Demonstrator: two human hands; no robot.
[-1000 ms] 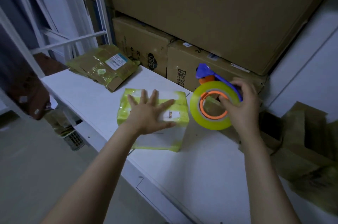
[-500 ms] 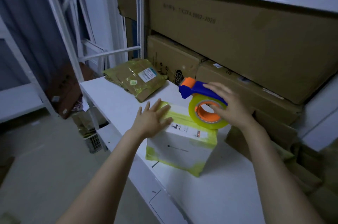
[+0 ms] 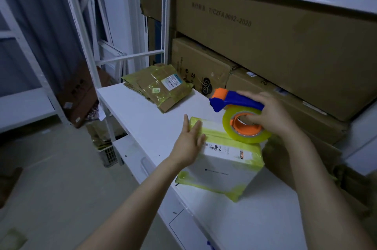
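Parcel (image 3: 222, 168), white and edged with yellow tape, is sitting on the white worktop (image 3: 151, 125) near its front edge, under both hands. The left hand (image 3: 188, 142) is lying flat with its straight fingers spread, pressing on the parcel's left top edge. The right hand (image 3: 274, 116) is curling round the tape dispenser (image 3: 236, 102), with its fingers over the blue handle and its thumb reaching into the orange core. It is holding the yellow roll (image 3: 244, 137) tilted against the parcel's far top edge. Beyond the left hand, a flattened brown package (image 3: 159, 86) with a white label is lying at the worktop's far corner. Large cardboard boxes (image 3: 285, 45) are standing stacked behind it, inside a white shelf frame (image 3: 165, 15).
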